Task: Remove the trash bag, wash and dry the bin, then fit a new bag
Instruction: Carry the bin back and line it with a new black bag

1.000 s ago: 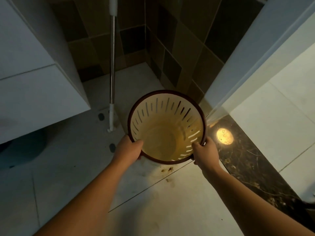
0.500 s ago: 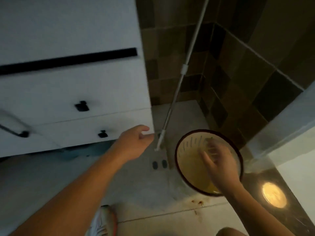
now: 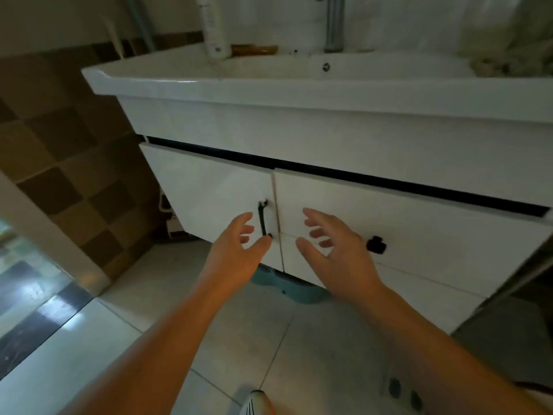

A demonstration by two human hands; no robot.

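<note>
White cabinet doors fill the head view, and both grips hover empty before them: the left hand (image 3: 236, 250) spreads its fingers just short of the black door handle (image 3: 263, 218), the right hand (image 3: 335, 250) opens beside it, left of a black knob (image 3: 375, 244). No bin or bag shows, so progress cannot be judged; probably a fresh bag is sought inside. Above the grips juts the sink (image 3: 209, 82) with a bottle (image 3: 214, 28); below them, a blue object (image 3: 287, 287) lies under the cabinet.
</note>
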